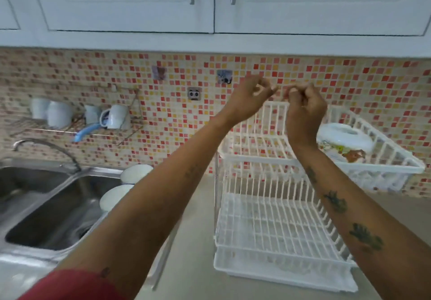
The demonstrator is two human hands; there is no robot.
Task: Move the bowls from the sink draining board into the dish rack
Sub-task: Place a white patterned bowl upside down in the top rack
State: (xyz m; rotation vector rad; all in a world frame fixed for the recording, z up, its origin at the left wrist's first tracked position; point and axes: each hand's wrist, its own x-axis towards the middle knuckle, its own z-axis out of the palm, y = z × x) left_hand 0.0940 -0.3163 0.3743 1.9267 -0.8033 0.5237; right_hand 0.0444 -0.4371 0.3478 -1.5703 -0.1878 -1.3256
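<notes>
Two pale bowls lie upside down on the steel draining board to the right of the sink basin, one bowl (137, 173) behind the other bowl (115, 197), both partly hidden by my left forearm. A white two-tier dish rack (275, 225) stands on the counter to the right, and its tiers hold nothing. My left hand (250, 97) and my right hand (303, 106) are raised together in front of the tiled wall, above the rack's top edge. Their fingers are curled and the fingertips almost touch. Neither hand holds anything that I can see.
A steel sink (46, 206) with a curved tap (44, 147) fills the lower left. A wall rack holds several white mugs (114, 116). A white basket (377, 159) with a plastic container hangs right of the dish rack. White cabinets (210, 3) hang overhead.
</notes>
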